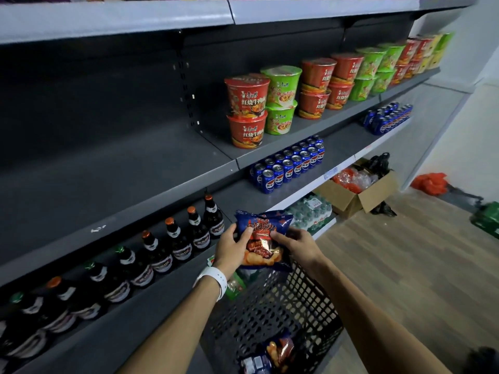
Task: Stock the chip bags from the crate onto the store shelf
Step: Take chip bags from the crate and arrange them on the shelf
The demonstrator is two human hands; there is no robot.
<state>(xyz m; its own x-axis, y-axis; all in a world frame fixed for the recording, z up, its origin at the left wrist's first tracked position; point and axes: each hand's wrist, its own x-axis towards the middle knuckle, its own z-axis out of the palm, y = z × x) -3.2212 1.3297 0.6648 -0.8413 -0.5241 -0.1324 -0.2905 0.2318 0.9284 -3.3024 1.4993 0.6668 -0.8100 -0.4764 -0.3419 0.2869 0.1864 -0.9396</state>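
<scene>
A blue and red chip bag (263, 238) is held upright above the black mesh crate (272, 309). My left hand (232, 248) grips its left edge, thumb on the front. My right hand (297, 245) pinches its right edge. Two more chip bags (272, 352) lie at the bottom of the crate. The bare dark grey shelf (121, 171) stretches out ahead on the left, just above the held bag.
Stacked red and green noodle cups (270, 106) fill the same shelf to the right. Dark bottles (162, 249) and blue cans (289, 163) line the shelf below. A cardboard box (359, 193) and packs of water bottles (310, 211) sit on the wooden floor.
</scene>
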